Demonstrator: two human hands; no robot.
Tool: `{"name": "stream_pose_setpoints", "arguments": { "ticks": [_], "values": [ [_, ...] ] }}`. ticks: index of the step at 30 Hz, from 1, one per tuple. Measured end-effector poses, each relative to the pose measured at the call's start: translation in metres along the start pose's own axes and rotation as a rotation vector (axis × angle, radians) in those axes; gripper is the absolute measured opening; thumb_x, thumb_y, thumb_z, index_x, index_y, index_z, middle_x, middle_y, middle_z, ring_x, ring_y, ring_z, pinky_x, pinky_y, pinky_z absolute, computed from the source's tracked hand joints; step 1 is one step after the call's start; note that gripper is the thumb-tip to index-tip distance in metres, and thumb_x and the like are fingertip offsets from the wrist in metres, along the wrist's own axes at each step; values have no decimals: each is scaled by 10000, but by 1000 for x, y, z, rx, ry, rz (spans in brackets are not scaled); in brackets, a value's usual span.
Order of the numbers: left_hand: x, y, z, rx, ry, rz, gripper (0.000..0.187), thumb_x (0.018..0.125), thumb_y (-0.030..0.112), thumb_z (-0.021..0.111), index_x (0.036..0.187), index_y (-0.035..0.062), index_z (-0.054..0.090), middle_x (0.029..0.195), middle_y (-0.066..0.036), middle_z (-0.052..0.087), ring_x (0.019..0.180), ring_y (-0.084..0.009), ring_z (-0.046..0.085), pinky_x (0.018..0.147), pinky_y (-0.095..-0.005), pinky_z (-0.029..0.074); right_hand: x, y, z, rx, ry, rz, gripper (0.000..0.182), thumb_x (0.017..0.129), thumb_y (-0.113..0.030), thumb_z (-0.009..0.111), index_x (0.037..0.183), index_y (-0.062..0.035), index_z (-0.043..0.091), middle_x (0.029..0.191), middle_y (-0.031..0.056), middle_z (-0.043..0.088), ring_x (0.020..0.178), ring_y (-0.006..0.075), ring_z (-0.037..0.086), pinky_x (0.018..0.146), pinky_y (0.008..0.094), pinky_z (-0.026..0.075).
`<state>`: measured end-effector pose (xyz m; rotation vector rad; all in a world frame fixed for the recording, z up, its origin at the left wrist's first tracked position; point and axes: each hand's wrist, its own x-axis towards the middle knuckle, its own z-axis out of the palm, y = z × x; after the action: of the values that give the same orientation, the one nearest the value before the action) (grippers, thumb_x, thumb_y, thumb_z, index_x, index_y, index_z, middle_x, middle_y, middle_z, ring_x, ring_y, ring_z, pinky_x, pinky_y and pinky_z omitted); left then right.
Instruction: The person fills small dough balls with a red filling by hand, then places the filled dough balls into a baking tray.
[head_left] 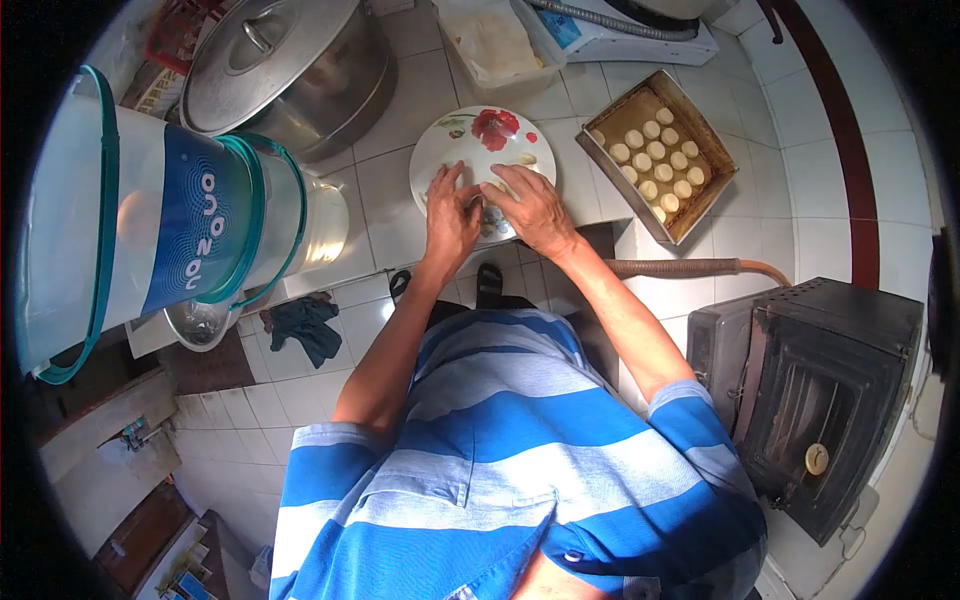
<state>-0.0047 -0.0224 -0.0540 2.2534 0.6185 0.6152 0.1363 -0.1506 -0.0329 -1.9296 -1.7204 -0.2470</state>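
A white plate [430,165] with a red flower pattern lies on the tiled counter in front of me. My left hand [453,222] is over its near left part, fingers curled inward. From the other side my right hand [538,212] reaches in, its fingers bent toward the left ones. The fingertips of both hands come together low over the plate; what is pinched between them is too small and covered to make out. A small pale piece of dough [526,158] rests on the plate just beyond my right fingers.
Right of the plate, a square metal baking tin [613,147] holds several pale round dough pieces [655,152]. Beyond the plate stands a plastic tub [550,62]. A large lidded pot [345,100] and plastic buckets [215,215] are at left. A dark oven [825,390] stands lower right.
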Motion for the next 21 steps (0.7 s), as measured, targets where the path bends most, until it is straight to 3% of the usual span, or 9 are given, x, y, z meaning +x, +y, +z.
{"name": "stream_pose_setpoints", "arguments": {
  "ticks": [5,7,10,13,21],
  "values": [
    [-8,4,2,50,41,5,328,837,54,712,1163,36,727,1474,-239,529,1416,-494,423,1183,-546,349,-4,3,1,30,10,-14,322,841,-83,710,1163,-90,725,1325,113,638,1223,321,602,1037,433,489],
    [-8,5,5,-39,118,11,441,822,64,742,1256,34,673,1420,-213,575,1349,-449,494,1148,-520,385,-1,-1,-6,131,41,72,323,842,-110,721,1164,-91,729,1340,128,626,1238,332,588,1045,448,479],
    [-4,10,2,-61,48,18,541,803,80,782,1321,39,627,1338,-177,632,1243,-401,554,1093,-498,423,1,-1,-7,76,23,122,338,832,-170,732,1157,-79,704,1362,135,598,1256,342,548,1056,456,454],
    [1,17,1,-11,61,3,553,789,95,812,1309,33,636,1232,-147,688,1156,-372,578,1047,-484,445,-4,4,-10,4,5,23,354,832,-161,725,1177,-88,702,1366,136,592,1269,346,534,1060,459,449],
    [2,22,-1,-100,10,-89,536,813,94,803,1320,42,636,1158,-124,728,1122,-350,589,1020,-457,465,-2,-2,-11,73,-2,65,386,819,-100,735,1204,-92,706,1379,138,596,1270,352,559,1058,467,452]
  ]
}}
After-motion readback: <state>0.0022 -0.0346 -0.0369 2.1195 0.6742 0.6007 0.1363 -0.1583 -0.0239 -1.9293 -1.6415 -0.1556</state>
